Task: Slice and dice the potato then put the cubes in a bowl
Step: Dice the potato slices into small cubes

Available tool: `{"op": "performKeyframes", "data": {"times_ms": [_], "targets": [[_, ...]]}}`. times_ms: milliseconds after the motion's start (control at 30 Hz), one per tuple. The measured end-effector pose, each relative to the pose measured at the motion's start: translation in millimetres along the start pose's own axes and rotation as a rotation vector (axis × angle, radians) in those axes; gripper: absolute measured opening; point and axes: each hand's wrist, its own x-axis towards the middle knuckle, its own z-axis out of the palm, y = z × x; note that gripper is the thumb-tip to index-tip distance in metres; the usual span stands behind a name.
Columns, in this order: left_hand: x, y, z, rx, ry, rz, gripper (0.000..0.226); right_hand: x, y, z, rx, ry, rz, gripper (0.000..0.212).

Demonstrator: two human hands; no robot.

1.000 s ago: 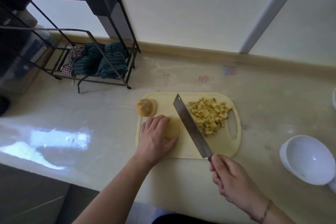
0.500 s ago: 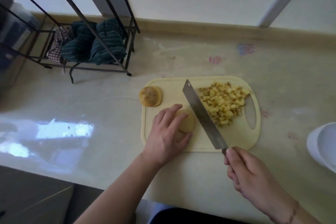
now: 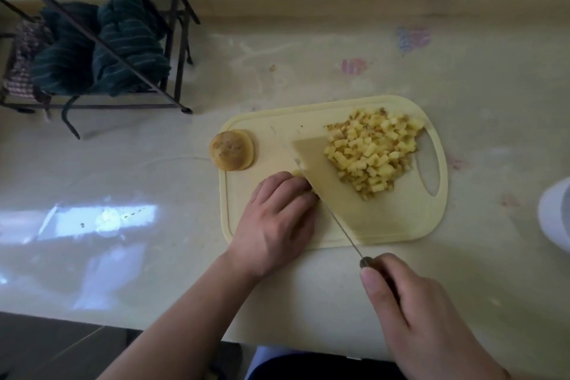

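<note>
A pale yellow cutting board (image 3: 401,225) lies on the counter. My left hand (image 3: 277,219) curls over a potato piece (image 3: 297,173) at the board's left part, hiding nearly all of it. My right hand (image 3: 410,308) grips the handle of a cleaver (image 3: 327,176); its blade stands edge-down right against my left fingertips, over the potato piece. A heap of potato cubes (image 3: 373,151) lies on the board's right half, touching the blade's flat side. A round potato end (image 3: 231,149) sits at the board's left edge. The white bowl (image 3: 555,213) is at the right frame edge.
A black wire rack (image 3: 172,40) holding dark green striped cloths (image 3: 101,46) stands at the back left. The counter's front edge runs just below my wrists. A wall and ledge close the back.
The cleaver has turned upright from lying tilted and moved left against my left fingers, over the potato piece. My left fingers curled tighter. The view shifted down and closer.
</note>
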Motion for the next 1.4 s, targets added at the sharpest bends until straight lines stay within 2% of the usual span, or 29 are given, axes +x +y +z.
{"op": "performKeyframes", "data": {"times_ms": [133, 300, 533, 600, 733, 900, 1400], "targets": [[2, 2, 0, -0.013, -0.012, -0.034, 0.021, -1, 3, 1, -0.024, 0.011, 0.012, 0.057], [3, 2, 0, -0.012, -0.025, -0.058, 0.023, -8, 4, -4, 0.009, -0.026, 0.045, 0.056], [4, 3, 0, -0.003, -0.025, -0.068, 0.025, -17, 7, -8, -0.047, -0.043, 0.113, 0.071], [5, 4, -1, 0.002, -0.021, -0.062, 0.026, -6, 7, -6, -0.076, -0.053, 0.068, 0.067], [5, 4, 1, 0.004, -0.027, -0.072, 0.024, 20, 2, -1, -0.075, -0.037, -0.035, 0.044], [2, 3, 0, -0.013, -0.016, -0.076, 0.023, 17, 0, -2, -0.087, -0.010, -0.066, 0.039], [2, 3, 0, -0.021, 0.010, -0.087, 0.023, -6, 9, -5, -0.016, -0.028, -0.013, 0.048]]}}
